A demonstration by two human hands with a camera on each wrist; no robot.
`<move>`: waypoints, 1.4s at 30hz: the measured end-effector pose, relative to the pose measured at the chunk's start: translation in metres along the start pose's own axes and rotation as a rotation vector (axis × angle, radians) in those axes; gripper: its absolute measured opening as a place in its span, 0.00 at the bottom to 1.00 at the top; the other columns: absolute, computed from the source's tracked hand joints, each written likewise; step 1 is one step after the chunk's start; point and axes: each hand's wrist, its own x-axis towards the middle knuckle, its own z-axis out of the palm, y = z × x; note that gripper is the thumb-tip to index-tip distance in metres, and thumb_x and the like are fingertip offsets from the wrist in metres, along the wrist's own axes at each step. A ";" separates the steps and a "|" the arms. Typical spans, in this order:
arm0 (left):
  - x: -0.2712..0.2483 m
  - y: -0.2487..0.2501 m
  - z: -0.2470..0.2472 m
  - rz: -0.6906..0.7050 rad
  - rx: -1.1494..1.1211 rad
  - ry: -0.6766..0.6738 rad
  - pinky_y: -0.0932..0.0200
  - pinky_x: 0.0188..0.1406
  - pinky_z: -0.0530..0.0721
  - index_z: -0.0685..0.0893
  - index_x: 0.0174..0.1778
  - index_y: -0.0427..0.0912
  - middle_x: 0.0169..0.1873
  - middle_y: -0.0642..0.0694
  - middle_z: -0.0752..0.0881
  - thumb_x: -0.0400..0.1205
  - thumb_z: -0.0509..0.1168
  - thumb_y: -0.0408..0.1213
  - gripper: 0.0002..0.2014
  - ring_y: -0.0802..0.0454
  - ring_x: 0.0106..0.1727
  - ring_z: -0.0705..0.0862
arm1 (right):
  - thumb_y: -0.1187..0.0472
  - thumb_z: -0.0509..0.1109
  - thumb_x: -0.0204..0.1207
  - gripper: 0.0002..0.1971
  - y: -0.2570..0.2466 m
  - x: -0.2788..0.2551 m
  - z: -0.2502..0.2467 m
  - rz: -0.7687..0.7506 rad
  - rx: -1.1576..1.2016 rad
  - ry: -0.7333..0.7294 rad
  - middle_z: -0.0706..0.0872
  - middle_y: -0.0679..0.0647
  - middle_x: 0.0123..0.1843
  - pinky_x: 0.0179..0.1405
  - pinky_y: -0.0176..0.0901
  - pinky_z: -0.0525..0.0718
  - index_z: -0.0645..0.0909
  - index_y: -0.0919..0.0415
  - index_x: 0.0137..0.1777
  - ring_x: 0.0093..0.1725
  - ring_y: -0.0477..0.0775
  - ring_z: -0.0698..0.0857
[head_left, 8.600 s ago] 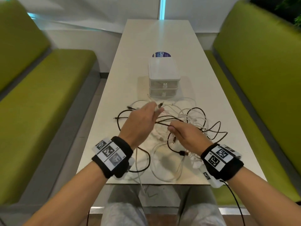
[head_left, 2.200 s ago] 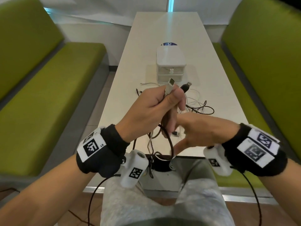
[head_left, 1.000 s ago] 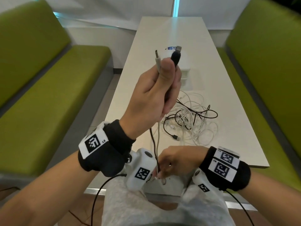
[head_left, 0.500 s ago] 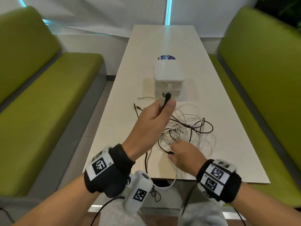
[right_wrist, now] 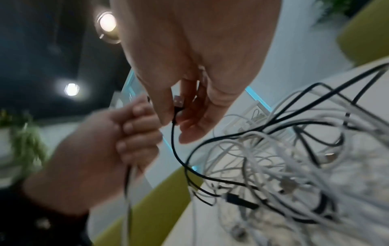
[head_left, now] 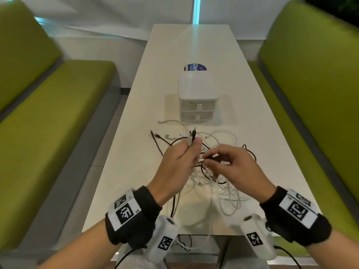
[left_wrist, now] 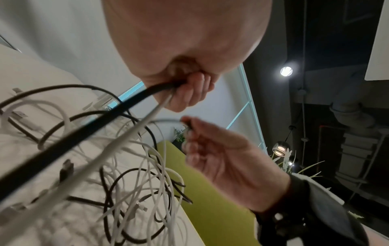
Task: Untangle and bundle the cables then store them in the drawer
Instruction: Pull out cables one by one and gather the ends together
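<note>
Tangled black and white cables (head_left: 213,177)

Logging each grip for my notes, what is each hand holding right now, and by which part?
Left hand grips one black and one white cable just below their plugs; right hand pinches a black cable's USB plug.

Café or office lounge booth: long white table (head_left: 194,47) between green upholstered benches (head_left: 58,117), pendant lamps (left_wrist: 281,148), potted plants (right_wrist: 25,141).
</note>
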 end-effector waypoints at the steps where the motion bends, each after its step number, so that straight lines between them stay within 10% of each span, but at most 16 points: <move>1: 0.002 -0.002 0.001 -0.006 0.012 -0.002 0.60 0.24 0.60 0.70 0.28 0.49 0.24 0.54 0.66 0.87 0.56 0.50 0.20 0.57 0.23 0.62 | 0.65 0.75 0.74 0.05 -0.006 0.001 -0.002 -0.037 0.105 0.016 0.87 0.59 0.33 0.35 0.48 0.85 0.88 0.62 0.49 0.29 0.55 0.85; 5: 0.005 -0.008 0.003 0.050 0.209 0.008 0.57 0.29 0.62 0.72 0.29 0.56 0.23 0.58 0.68 0.88 0.55 0.48 0.19 0.58 0.25 0.64 | 0.62 0.73 0.73 0.10 -0.015 0.008 0.000 -0.110 0.379 0.127 0.84 0.66 0.31 0.32 0.53 0.82 0.87 0.70 0.48 0.27 0.61 0.79; 15: -0.002 -0.017 -0.004 0.310 0.811 0.170 0.64 0.43 0.72 0.79 0.58 0.50 0.44 0.61 0.76 0.88 0.41 0.55 0.22 0.60 0.45 0.75 | 0.61 0.72 0.79 0.07 -0.026 0.010 0.019 -0.095 0.237 0.218 0.83 0.54 0.25 0.27 0.46 0.80 0.87 0.62 0.40 0.24 0.54 0.81; 18: -0.003 -0.013 -0.001 0.286 0.691 0.106 0.68 0.39 0.75 0.78 0.49 0.54 0.37 0.59 0.82 0.88 0.44 0.53 0.18 0.62 0.41 0.80 | 0.63 0.72 0.78 0.06 -0.034 0.009 0.021 -0.098 0.228 0.186 0.86 0.48 0.27 0.27 0.32 0.78 0.87 0.64 0.41 0.25 0.43 0.81; 21: -0.002 -0.012 -0.005 0.249 0.653 0.016 0.71 0.32 0.74 0.72 0.43 0.59 0.28 0.57 0.82 0.88 0.48 0.48 0.11 0.61 0.33 0.82 | 0.56 0.74 0.76 0.08 -0.040 0.008 0.017 -0.129 0.138 0.072 0.87 0.53 0.31 0.31 0.44 0.83 0.87 0.61 0.44 0.29 0.51 0.84; 25: -0.002 -0.015 -0.012 0.212 0.650 -0.085 0.53 0.34 0.79 0.73 0.37 0.57 0.25 0.56 0.78 0.82 0.58 0.31 0.15 0.50 0.30 0.79 | 0.47 0.81 0.63 0.17 -0.041 0.009 0.015 -0.116 0.064 -0.031 0.85 0.51 0.34 0.33 0.39 0.81 0.86 0.54 0.49 0.32 0.48 0.84; 28: 0.001 -0.019 -0.009 0.103 0.479 -0.149 0.37 0.44 0.84 0.83 0.39 0.36 0.32 0.35 0.84 0.78 0.56 0.45 0.17 0.35 0.37 0.83 | 0.45 0.79 0.66 0.12 -0.038 0.012 0.016 -0.154 0.019 -0.030 0.88 0.55 0.37 0.37 0.58 0.86 0.86 0.51 0.44 0.35 0.57 0.86; 31: 0.001 -0.013 -0.009 0.111 0.452 -0.187 0.42 0.37 0.87 0.77 0.33 0.57 0.23 0.54 0.78 0.83 0.57 0.36 0.15 0.57 0.26 0.78 | 0.52 0.77 0.72 0.08 -0.039 0.013 0.014 -0.197 -0.014 -0.022 0.88 0.55 0.33 0.35 0.55 0.86 0.86 0.55 0.40 0.33 0.56 0.87; 35: 0.002 -0.008 -0.014 0.083 0.331 -0.230 0.56 0.26 0.79 0.80 0.35 0.61 0.23 0.55 0.81 0.81 0.58 0.35 0.15 0.52 0.24 0.78 | 0.61 0.77 0.73 0.07 -0.045 0.011 0.012 -0.221 0.046 -0.118 0.88 0.57 0.34 0.30 0.49 0.86 0.87 0.65 0.44 0.27 0.55 0.88; 38: 0.006 -0.013 -0.020 0.028 0.336 -0.266 0.58 0.25 0.76 0.81 0.36 0.47 0.23 0.55 0.80 0.81 0.60 0.35 0.08 0.53 0.24 0.77 | 0.60 0.77 0.72 0.06 -0.046 0.012 0.012 -0.286 -0.082 -0.142 0.87 0.47 0.36 0.35 0.31 0.79 0.88 0.62 0.44 0.33 0.45 0.85; 42: 0.007 -0.014 -0.023 -0.021 0.257 -0.314 0.57 0.25 0.72 0.82 0.28 0.47 0.21 0.49 0.78 0.81 0.58 0.36 0.15 0.51 0.24 0.74 | 0.54 0.78 0.72 0.08 -0.045 0.013 0.013 -0.300 -0.109 -0.140 0.85 0.44 0.36 0.35 0.38 0.80 0.88 0.57 0.47 0.32 0.46 0.83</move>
